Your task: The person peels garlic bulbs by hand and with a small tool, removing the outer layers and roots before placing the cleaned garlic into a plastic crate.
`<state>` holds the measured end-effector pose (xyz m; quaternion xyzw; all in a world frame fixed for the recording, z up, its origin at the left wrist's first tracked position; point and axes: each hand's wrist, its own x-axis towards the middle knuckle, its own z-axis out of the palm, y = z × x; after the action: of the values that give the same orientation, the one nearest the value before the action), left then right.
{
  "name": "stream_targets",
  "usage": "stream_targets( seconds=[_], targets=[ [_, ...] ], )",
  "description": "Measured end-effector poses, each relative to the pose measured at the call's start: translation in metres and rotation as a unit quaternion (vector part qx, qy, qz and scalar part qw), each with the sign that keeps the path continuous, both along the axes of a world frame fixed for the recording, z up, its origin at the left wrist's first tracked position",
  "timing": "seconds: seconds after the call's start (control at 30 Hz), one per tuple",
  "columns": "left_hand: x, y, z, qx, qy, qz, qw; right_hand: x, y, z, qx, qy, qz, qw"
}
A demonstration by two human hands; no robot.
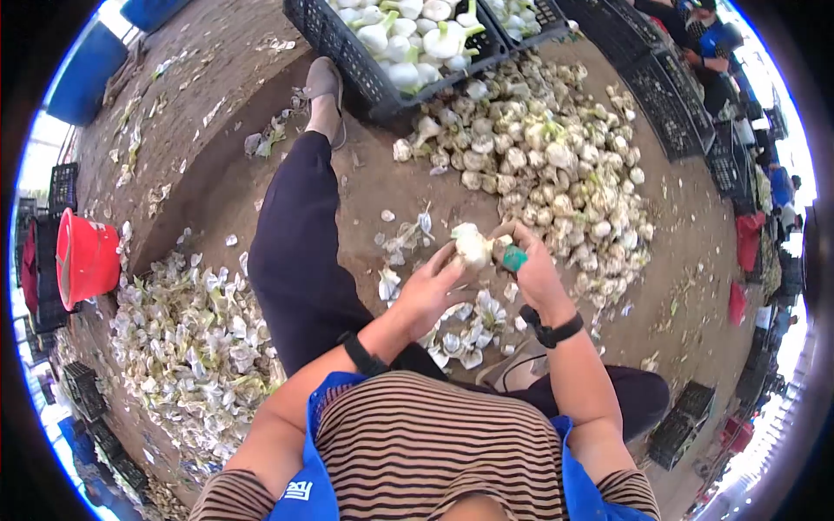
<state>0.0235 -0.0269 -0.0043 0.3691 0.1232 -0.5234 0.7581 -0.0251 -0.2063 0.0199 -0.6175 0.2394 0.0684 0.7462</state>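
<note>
My left hand [427,295] is closed around a white garlic bulb [470,246], its fingers curled along the near side. Touching the bulb from the other side, my right hand [540,271] grips a small tool with a green handle [513,258]; its working end is hidden. Ahead of both hands a large pile of garlic bulbs [556,165] covers the ground, their skins dirty and brownish. Loose peeled skins [469,330] lie on the ground beneath my hands.
A black crate [373,95] of cleaned garlic stands at the front, with another beside it. A heap of garlic skins [195,347] spreads by my left leg, near a red bucket [89,259]. More black crates [665,95] and people [717,43] are at the right.
</note>
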Motion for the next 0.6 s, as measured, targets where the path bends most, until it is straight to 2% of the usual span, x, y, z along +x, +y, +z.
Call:
stream_targets(
  seconds=[0.03, 0.07, 0.13, 0.2, 0.23, 0.27, 0.3, 0.43, 0.6],
  targets=[
    [-0.001, 0.003, -0.004, -0.085, 0.043, -0.027, 0.995, -0.015, 0.008, 0.006, 0.003, -0.001, -0.008, 1.0],
    [-0.006, 0.006, -0.001, -0.083, 0.042, -0.035, 0.995, -0.028, 0.015, 0.011, 0.026, -0.013, -0.041, 0.999],
    [-0.013, 0.007, 0.011, -0.132, -0.051, -0.042, 0.989, -0.051, 0.026, 0.014, 0.045, -0.033, -0.083, 0.995],
    [-0.022, 0.008, 0.015, -0.127, -0.053, -0.042, 0.99, -0.072, 0.036, 0.008, 0.189, 0.035, -0.232, 0.954],
    [-0.027, 0.007, 0.012, -0.103, -0.151, -0.048, 0.982, -0.078, 0.045, 0.006, 0.14, 0.027, -0.197, 0.97],
    [-0.032, 0.006, 0.01, -0.079, -0.247, -0.051, 0.964, -0.079, 0.054, 0.008, 0.188, 0.015, -0.209, 0.96],
    [-0.035, 0.005, 0.018, -0.073, -0.29, -0.052, 0.953, -0.077, 0.059, 0.014, 0.158, 0.036, -0.214, 0.963],
    [-0.039, 0.007, 0.012, -0.085, -0.35, -0.043, 0.932, -0.069, 0.06, 0.018, 0.054, 0.037, -0.18, 0.982],
    [-0.034, 0.01, 0.014, -0.095, -0.349, -0.034, 0.932, -0.064, 0.064, 0.023, -0.001, 0.002, -0.173, 0.985]
  ],
)
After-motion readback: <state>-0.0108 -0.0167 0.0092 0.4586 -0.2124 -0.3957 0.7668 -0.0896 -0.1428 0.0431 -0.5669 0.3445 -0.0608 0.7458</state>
